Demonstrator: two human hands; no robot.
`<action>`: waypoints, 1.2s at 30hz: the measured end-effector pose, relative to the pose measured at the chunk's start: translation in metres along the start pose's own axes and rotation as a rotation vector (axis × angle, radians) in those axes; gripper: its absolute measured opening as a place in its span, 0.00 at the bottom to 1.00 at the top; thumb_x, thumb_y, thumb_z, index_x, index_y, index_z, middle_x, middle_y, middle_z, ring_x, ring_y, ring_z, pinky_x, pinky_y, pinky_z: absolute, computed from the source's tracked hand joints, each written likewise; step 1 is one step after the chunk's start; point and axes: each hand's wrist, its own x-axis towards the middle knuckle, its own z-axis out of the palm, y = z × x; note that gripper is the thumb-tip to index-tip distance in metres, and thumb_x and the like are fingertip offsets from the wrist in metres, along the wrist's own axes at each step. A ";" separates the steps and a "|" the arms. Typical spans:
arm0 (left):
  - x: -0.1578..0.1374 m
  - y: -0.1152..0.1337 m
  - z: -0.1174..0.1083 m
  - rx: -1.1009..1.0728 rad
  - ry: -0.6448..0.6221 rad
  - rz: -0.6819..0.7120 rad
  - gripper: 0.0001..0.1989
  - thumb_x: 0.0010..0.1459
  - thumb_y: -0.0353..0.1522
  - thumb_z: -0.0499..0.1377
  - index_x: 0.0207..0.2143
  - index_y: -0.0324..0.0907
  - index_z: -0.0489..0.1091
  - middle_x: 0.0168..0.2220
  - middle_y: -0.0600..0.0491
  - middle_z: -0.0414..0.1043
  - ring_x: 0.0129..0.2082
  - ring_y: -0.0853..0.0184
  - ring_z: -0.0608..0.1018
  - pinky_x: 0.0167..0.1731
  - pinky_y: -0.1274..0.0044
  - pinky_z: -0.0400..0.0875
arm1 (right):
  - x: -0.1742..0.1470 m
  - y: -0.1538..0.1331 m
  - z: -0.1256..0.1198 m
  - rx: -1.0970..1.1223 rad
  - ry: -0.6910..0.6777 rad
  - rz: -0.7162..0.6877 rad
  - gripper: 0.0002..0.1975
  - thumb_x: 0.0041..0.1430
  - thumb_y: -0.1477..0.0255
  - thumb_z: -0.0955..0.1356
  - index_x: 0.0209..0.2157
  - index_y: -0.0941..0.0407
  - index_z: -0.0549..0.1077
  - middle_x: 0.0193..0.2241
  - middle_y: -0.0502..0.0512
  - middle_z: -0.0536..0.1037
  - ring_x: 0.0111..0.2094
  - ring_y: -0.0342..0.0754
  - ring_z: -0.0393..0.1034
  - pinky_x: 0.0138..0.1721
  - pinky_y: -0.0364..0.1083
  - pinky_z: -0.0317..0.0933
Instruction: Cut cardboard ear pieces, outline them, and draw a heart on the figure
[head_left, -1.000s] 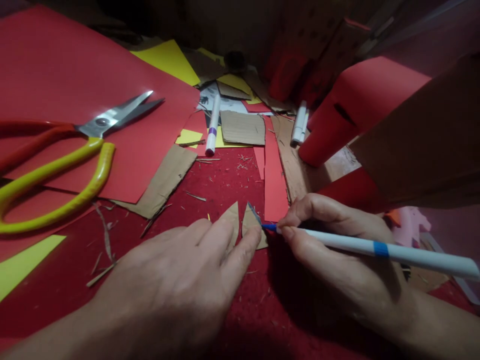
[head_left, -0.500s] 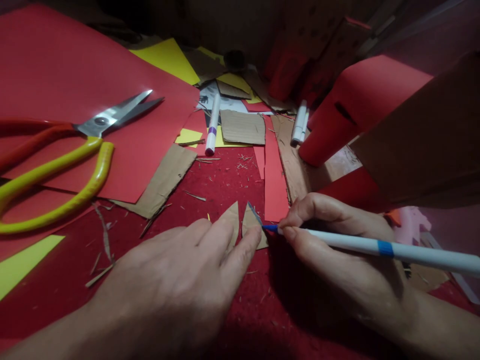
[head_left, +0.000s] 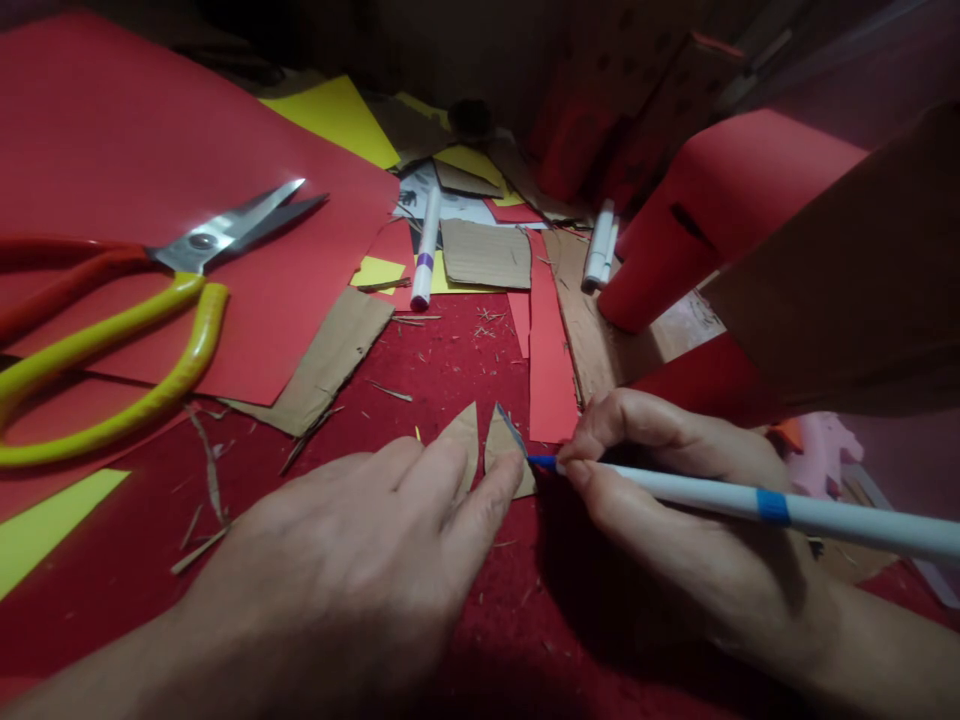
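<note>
My left hand (head_left: pixel 360 540) lies with its fingers stretched out, pressing two small pointed cardboard pieces onto the red cloth. One fingertip is on the left cardboard piece (head_left: pixel 468 440), another on the right cardboard piece (head_left: pixel 496 432). Dark blue ink runs along the upper right edge of that right piece. My right hand (head_left: pixel 675 500) pinches a white felt-tip pen (head_left: pixel 705 490) with a blue band. Its blue tip meets the right piece's edge, just beside my left fingertip. My fingers hide the lower parts of both pieces.
Scissors (head_left: pixel 202 240) with red and yellow handles lie spread on red paper (head_left: pixel 300 300) at left. A purple-banded marker (head_left: pixel 426 250), cardboard scraps (head_left: pixel 487 255) and a red strip (head_left: pixel 551 350) lie ahead. Red paper tubes (head_left: pixel 652 270) and a cardboard panel (head_left: pixel 847 280) stand at right.
The pen's tip has slid slightly down along the right cardboard piece's edge, with my right hand shifting a little. My left hand stays where it was.
</note>
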 end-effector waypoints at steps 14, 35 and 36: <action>-0.002 0.003 0.005 -0.002 0.059 -0.037 0.31 0.69 0.20 0.48 0.73 0.30 0.62 0.42 0.45 0.82 0.34 0.57 0.80 0.31 0.66 0.71 | 0.000 0.003 0.000 0.035 -0.010 -0.038 0.10 0.58 0.82 0.71 0.26 0.54 0.76 0.18 0.43 0.74 0.19 0.39 0.64 0.17 0.37 0.50; 0.000 0.002 0.000 -0.004 0.018 -0.047 0.30 0.72 0.21 0.47 0.73 0.31 0.62 0.40 0.45 0.82 0.39 0.56 0.84 0.34 0.66 0.76 | -0.001 -0.001 0.001 0.000 0.024 -0.032 0.09 0.54 0.80 0.70 0.25 0.52 0.74 0.17 0.43 0.72 0.18 0.40 0.65 0.16 0.39 0.50; -0.001 0.002 0.000 -0.007 0.018 -0.044 0.30 0.71 0.21 0.46 0.74 0.30 0.61 0.42 0.44 0.83 0.38 0.56 0.84 0.33 0.66 0.75 | -0.001 -0.001 0.001 0.008 0.028 -0.028 0.09 0.55 0.80 0.70 0.25 0.52 0.75 0.18 0.43 0.73 0.18 0.40 0.66 0.17 0.39 0.51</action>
